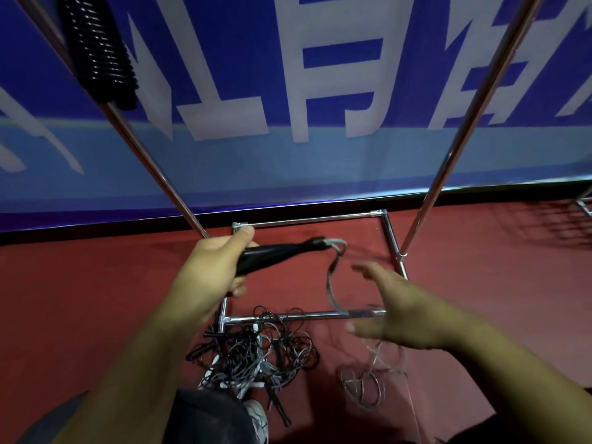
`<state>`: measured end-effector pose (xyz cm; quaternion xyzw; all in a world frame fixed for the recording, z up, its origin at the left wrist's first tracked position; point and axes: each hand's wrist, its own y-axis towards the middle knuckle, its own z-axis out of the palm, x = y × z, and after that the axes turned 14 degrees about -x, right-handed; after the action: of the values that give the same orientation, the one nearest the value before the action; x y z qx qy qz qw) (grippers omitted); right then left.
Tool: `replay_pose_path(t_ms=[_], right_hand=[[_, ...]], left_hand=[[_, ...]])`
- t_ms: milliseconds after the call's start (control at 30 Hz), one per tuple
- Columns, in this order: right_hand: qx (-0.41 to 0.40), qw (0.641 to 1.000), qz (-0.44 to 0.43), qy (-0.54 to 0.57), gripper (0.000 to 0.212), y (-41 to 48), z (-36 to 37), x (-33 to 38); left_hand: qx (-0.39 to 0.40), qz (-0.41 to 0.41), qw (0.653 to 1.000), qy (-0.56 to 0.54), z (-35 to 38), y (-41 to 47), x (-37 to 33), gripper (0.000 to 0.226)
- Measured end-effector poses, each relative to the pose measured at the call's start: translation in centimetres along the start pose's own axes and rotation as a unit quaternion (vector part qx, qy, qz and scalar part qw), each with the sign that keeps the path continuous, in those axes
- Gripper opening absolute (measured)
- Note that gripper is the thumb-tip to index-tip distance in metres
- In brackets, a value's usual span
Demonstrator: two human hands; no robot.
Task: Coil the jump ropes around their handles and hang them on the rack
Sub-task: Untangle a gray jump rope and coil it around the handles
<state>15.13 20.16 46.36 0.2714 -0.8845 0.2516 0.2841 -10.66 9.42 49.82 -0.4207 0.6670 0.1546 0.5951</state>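
Black tapered jump-rope handle (275,255) is gripped at its thick end by the left hand (217,270), fingers curled round it. Its thin grey rope (329,280) loops from the tip toward the right hand (407,312) at four o'clock, which is blurred, fingers spread, holding nothing. A tangled pile of black and grey ropes (256,350) lies on the red floor (96,283) at six o'clock, against the chrome tube rack (450,158). A black coiled bundle (99,52) hangs at the view's eleven o'clock.
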Motion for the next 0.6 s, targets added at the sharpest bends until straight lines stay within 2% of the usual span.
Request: replay_pose_path(t_ms=[33,67,100,200,233,367,433,467,600], right_hand=[[-0.024,0.997,-0.027,0.071,0.101,-0.2,-0.1,0.6],[-0.053,0.989,-0.058,0.122,0.101,-0.3,-0.1,1.2],[-0.083,0.981,-0.087,0.154,0.091,-0.4,-0.1,1.7],[-0.148,0.956,-0.133,0.218,0.026,-0.1,-0.2,2.5],[-0.141,0.951,-0.125,0.247,0.015,-0.1,-0.4,2.8],[-0.03,0.899,-0.037,0.435,0.04,-0.2,-1.5,3.4],[-0.01,0.897,0.011,0.442,0.066,-0.3,-1.8,3.5],[-0.018,0.904,0.023,0.428,0.071,-0.3,-1.9,3.5],[-0.065,0.915,0.005,0.398,0.057,-0.6,-2.0,3.4]], left_hand=[[0.023,0.006,1.0,0.013,0.4,-0.2,0.0,0.042],[0.043,0.013,0.999,0.024,0.7,-0.4,0.0,0.043],[0.057,0.018,0.998,0.031,1.0,-0.6,0.1,0.044],[0.078,0.015,0.997,0.023,1.8,-0.9,-0.1,0.047],[0.078,0.01,0.997,0.012,1.9,-0.9,-0.2,0.047],[0.04,0.021,0.999,0.003,2.3,-0.7,-0.7,0.044],[0.015,0.073,0.997,0.035,2.2,-0.6,-0.7,0.045],[0.003,0.109,0.992,0.058,2.2,-0.7,-0.7,0.046],[-0.034,0.209,0.971,0.111,2.2,-1.2,-0.9,0.049]])
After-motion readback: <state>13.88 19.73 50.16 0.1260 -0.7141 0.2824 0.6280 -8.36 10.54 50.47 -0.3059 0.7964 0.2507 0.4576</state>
